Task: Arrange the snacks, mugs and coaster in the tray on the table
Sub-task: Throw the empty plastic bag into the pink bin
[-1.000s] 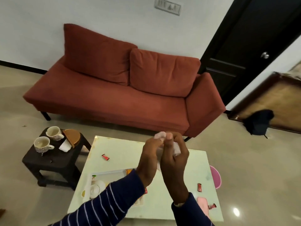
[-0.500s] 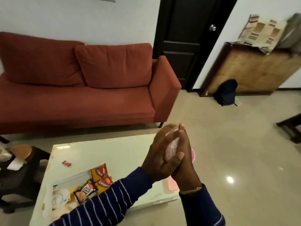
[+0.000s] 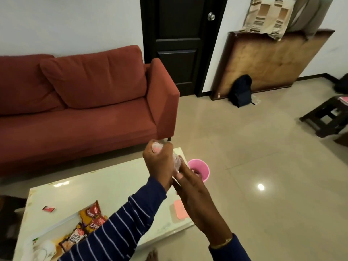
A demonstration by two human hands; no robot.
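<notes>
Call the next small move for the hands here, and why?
Probably drop the crumpled wrapper into the pink bin. Both the left hand and right hand are closed around the scrunched clear plastic, and the open bin stands on the floor just past the table edge, right beyond the hands.

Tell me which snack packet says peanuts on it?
The dark packet nearest the camera, lowest of the three in the tray. It reads "Salted Peanuts" in white; the two above it are orange and red.
</notes>
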